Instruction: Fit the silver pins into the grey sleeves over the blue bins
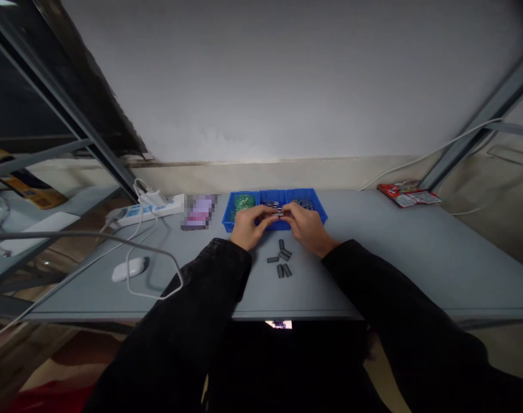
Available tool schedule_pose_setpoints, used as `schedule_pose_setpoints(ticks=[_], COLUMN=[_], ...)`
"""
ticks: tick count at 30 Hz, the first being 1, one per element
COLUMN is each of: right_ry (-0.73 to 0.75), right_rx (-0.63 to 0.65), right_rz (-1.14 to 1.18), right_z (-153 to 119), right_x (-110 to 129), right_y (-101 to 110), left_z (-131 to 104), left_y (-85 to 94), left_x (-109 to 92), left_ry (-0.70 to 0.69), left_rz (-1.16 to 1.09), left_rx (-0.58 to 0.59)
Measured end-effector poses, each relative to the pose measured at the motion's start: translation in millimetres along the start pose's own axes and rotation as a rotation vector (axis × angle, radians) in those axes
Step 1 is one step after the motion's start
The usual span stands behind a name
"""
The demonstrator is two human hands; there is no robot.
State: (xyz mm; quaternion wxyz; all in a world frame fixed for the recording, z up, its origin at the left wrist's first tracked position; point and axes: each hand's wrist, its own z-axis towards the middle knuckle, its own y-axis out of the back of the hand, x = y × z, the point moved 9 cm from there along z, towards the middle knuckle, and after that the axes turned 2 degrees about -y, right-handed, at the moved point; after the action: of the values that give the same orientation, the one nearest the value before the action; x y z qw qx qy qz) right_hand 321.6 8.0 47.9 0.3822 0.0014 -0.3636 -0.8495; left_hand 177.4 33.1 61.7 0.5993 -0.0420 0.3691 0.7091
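My left hand (249, 227) and my right hand (307, 226) meet in front of the blue bins, fingertips pinched together. Between them is a small grey cylindrical piece (280, 215), too small to make out in detail. Below the hands, several dark grey cylindrical pieces (284, 256) lie loose on the grey table. Three joined blue bins (244, 228) stand just behind the hands. Green bits (244, 202) fill the left one, thin shiny metal parts (270, 204) lie in the middle, and grey pieces (303, 203) are in the right. My hands partly cover the bins' fronts.
To the left are a white power strip (152, 212) with cables, a blurred purple item (199, 212) and a white earbud case (129, 268). A pale cable (175, 274) loops near my left sleeve. A red packet (408, 194) lies at the back right by the shelf post.
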Motion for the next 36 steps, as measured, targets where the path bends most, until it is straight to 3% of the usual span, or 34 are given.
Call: schedule_pose_setpoints(ticks=[11, 36], right_ry=[-0.015, -0.023], right_rx=[0.010, 0.056], right_rz=[-0.021, 0.028], right_z=[-1.4, 0.8], right_x=[-3.6, -2.5], right_y=[-2.3, -4.0], left_z=[2.2, -0.5], left_y=[0.7, -1.2], left_x=[-5.9, -4.9], left_ry=[-0.067, -0.049], left_rz=[0.034, 0.016], left_rx=[-0.007, 0.016])
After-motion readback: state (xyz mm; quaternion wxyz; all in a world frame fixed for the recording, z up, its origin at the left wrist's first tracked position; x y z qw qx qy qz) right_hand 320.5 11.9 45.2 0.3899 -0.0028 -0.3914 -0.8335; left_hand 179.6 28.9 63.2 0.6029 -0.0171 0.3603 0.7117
